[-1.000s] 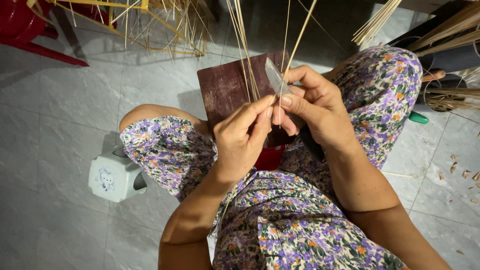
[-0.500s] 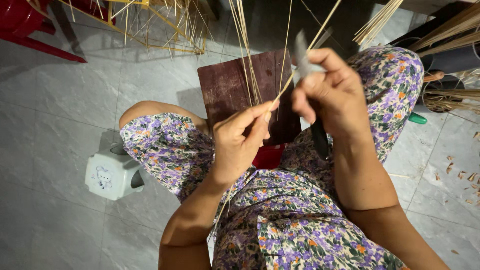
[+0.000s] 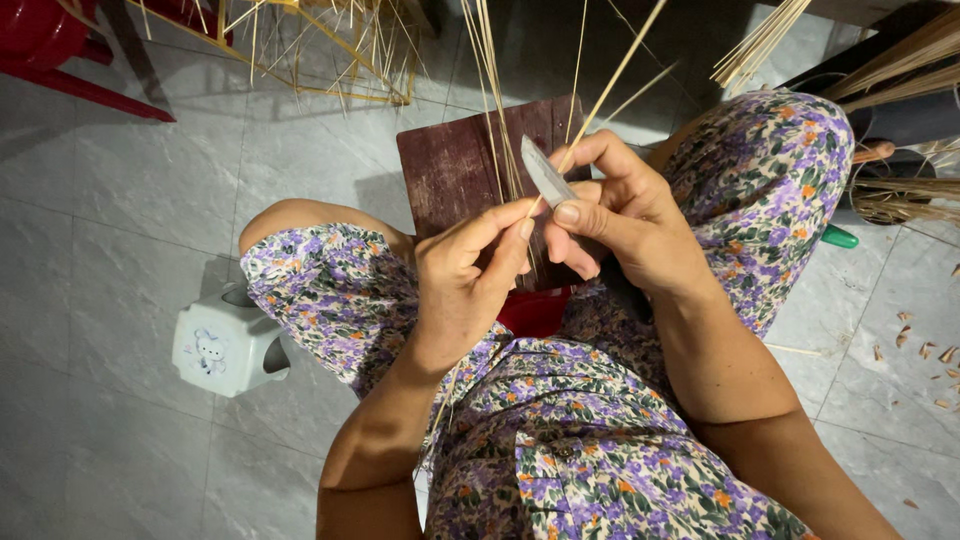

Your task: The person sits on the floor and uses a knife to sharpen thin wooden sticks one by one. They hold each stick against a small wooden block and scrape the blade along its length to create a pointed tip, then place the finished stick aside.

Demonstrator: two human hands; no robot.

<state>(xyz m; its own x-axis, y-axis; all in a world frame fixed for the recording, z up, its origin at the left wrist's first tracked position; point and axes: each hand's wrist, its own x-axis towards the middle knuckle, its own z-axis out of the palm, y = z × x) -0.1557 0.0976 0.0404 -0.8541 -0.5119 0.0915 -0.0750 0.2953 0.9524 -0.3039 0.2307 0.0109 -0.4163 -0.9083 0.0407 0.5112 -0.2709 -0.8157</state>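
Down from its raised spot, my right hand (image 3: 622, 215) grips the knife (image 3: 545, 176), handle hidden. Left hand (image 3: 465, 275) pinches the strip (image 3: 612, 88), perhaps bamboo.

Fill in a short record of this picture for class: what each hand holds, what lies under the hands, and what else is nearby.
left hand: pinches a thin bamboo strip
right hand: grips a knife, blade against the strip
under the hands: dark wooden board on the lap
floor: grey tiles, wood chips
nearby: small pale stool, loose bamboo sticks
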